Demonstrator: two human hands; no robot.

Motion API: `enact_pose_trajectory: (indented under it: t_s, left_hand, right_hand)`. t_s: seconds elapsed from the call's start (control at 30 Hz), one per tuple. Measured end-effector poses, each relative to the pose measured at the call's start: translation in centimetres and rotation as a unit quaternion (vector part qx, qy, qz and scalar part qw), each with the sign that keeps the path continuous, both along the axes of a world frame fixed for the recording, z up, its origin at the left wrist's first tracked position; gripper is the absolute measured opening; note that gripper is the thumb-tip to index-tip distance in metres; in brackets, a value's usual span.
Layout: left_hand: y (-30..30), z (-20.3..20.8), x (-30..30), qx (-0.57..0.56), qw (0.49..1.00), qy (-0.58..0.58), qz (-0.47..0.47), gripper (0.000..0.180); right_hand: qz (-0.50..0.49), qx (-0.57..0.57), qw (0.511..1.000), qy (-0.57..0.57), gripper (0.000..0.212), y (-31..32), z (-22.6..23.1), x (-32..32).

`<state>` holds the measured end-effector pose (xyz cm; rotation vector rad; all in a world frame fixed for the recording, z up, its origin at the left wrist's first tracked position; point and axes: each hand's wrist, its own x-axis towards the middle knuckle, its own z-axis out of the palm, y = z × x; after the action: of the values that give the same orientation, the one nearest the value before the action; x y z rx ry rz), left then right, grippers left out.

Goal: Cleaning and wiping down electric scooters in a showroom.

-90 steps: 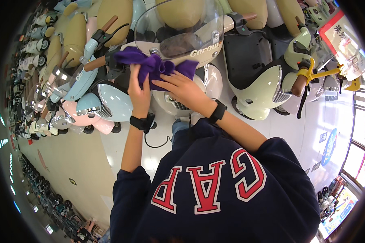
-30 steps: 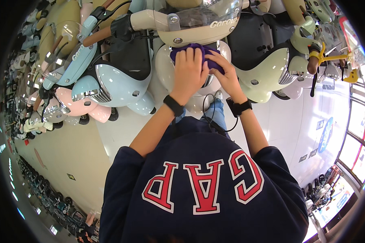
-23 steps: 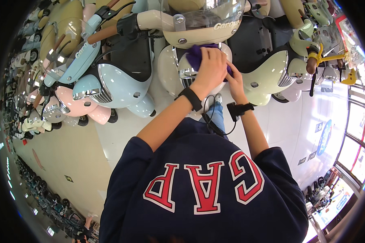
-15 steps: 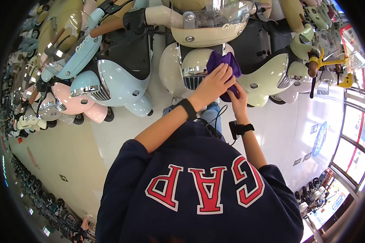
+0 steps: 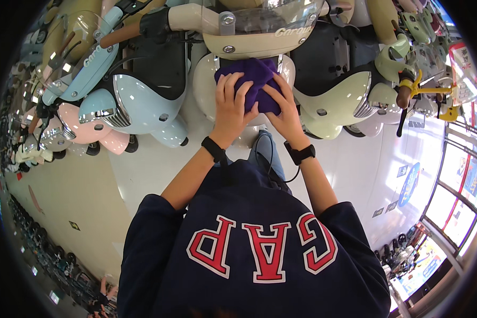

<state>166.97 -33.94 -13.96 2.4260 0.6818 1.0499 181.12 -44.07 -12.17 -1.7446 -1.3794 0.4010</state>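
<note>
A purple cloth [image 5: 257,74] lies bunched over the front of a cream scooter [image 5: 204,79], hiding its chrome grille. On the cloth's left side, the fingers of my left hand [image 5: 231,106] bend over the fabric and grip it. My right hand [image 5: 287,114] holds the cloth's lower right side, its fingertips pressed into the folds. Both hands are close together, just below the scooter's cream handlebar cover [image 5: 249,46] with its clear windscreen. Whatever lies under the cloth is hidden.
A pale blue scooter [image 5: 153,106] stands close on the left, a pale green one [image 5: 334,100] on the right. Pink scooters [image 5: 77,122] stand farther left. A yellow brake lever [image 5: 429,90] juts out at the right. Another person [image 5: 105,294] shows at the lower left.
My left hand has moved left and my right hand has come up beside it. The purple cloth has shifted left and spread across the scooter's front. The view has moved slightly.
</note>
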Motion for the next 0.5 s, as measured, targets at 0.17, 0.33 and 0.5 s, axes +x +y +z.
enact_pose_trajectory:
  t_s: [0.17, 0.33, 0.5]
  left_hand:
    - [-1.5, 1.4, 3.2, 0.043, 0.996, 0.057, 0.046, 0.051]
    - [-2.3, 1.0, 9.9, 0.061, 0.984, 0.148, 0.078, 0.049]
    - [-3.7, 0.0, 12.9, 0.189, 0.886, 0.386, 0.171, 0.053]
  right_hand:
    - [0.048, 0.026, 0.997, 0.053, 0.048, -0.6, -1.2, 4.0]
    - [0.047, 0.036, 0.996, 0.065, 0.044, 0.4, -2.1, 10.3]
    - [0.075, 0.074, 0.994, -0.038, 0.046, 2.4, -4.9, 12.0]
